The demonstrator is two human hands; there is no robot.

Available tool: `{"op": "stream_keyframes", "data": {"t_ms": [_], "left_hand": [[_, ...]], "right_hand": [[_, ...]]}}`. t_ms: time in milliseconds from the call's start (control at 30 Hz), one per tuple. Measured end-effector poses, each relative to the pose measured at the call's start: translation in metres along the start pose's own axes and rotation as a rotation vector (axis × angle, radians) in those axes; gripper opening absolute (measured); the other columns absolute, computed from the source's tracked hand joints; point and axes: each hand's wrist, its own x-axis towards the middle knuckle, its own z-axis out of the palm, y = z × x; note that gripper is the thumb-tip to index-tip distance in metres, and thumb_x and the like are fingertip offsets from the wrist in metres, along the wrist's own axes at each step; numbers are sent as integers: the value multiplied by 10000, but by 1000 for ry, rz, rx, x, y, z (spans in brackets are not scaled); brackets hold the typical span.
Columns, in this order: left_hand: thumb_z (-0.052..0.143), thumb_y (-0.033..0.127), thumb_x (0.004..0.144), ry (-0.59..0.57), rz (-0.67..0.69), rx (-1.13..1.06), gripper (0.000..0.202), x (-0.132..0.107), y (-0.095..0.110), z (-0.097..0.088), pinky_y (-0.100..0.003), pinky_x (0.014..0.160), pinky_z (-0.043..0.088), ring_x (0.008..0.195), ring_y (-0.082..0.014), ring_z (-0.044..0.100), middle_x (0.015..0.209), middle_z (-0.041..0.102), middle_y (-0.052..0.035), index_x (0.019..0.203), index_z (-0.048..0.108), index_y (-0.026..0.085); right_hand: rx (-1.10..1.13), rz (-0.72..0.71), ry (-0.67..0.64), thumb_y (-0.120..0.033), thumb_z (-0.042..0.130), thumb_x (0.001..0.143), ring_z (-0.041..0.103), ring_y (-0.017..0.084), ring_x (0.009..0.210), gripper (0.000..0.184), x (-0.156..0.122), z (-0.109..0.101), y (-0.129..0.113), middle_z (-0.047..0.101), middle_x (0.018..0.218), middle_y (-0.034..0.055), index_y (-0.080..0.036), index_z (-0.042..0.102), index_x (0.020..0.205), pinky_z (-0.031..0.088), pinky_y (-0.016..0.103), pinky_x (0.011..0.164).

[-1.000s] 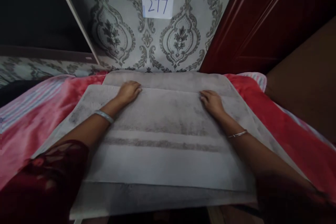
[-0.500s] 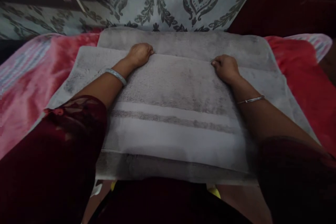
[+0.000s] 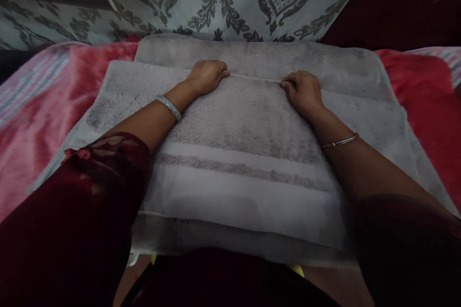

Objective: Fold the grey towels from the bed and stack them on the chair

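A grey towel (image 3: 248, 120) with paler bands across its near part lies spread in front of me, partly folded over on itself. My left hand (image 3: 208, 76) is closed on the far edge of its upper layer, left of the middle. On the same edge, a short way to the right, the fingers of my right hand (image 3: 303, 91) pinch the cloth. Between the two hands the edge runs as a thin, fairly straight raised line. Behind it, more grey towel (image 3: 259, 55) lies flat.
Under the towel is a red and pink blanket (image 3: 419, 79), showing at both sides, with a striped part (image 3: 39, 74) at the left. A patterned wall covering (image 3: 230, 5) rises behind. A dark red panel (image 3: 406, 5) stands at the back right.
Both hands have come closer together along the towel's edge, the left moving right and the right moving slightly left. Both remain closed at the edge.
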Motion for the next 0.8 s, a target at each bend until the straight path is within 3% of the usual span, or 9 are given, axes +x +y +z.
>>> {"op": "stream_keyframes", "data": {"t_ms": [233,333,433,567,667,733,800], "left_hand": [[357,403,1038,-29,-36,70,381,-1,6,5,-391,950,451,1060,-255,635,1055,676,-75,1136,672,211],[358,360,1031,-33,-56,70,391,-2,7,2,-411,975,458,1087,-271,632,1134,678,-120,1188,662,171],[376,342,1018,-20,-34,93,426,-16,5,-11,-428,1041,440,1211,-295,581,1255,648,-172,1272,640,125],[385,461,1016,-58,69,117,594,-82,2,-35,-481,1161,351,1422,-331,431,1534,476,-199,1500,473,127],[331,573,1015,-149,144,107,670,-152,-7,-47,-513,1230,247,1532,-314,286,1667,323,-120,1599,332,245],[277,568,1027,-185,109,122,647,-191,-18,-50,-526,1250,197,1559,-295,235,1693,281,-76,1616,283,300],[238,533,1038,-187,8,150,630,-215,-32,-51,-541,1257,167,1569,-289,210,1706,242,-70,1623,261,300]], "right_hand": [[14,113,-56,-395,496,964,616,282,981,296,1,12,3,699,1009,128,-187,696,1035,481,438,906],[-21,104,-73,-358,477,951,618,296,1021,309,0,11,1,700,1066,146,-183,703,1070,482,462,934],[-78,36,-108,-382,444,959,594,319,1151,407,-14,-5,-4,682,1214,159,-194,680,1233,454,512,1020],[-243,109,-176,-529,347,983,430,371,1403,618,-75,-46,-16,502,1536,144,-240,482,1513,372,619,1105],[-312,211,-260,-613,223,982,301,372,1502,724,-140,-78,-17,326,1663,128,-244,377,1586,319,644,1145],[-341,279,-300,-642,162,968,262,353,1528,758,-180,-94,-10,284,1685,108,-266,354,1597,278,650,1172],[-369,407,-277,-654,116,951,232,341,1544,790,-212,-106,2,260,1693,105,-273,312,1616,266,653,1179]]}}
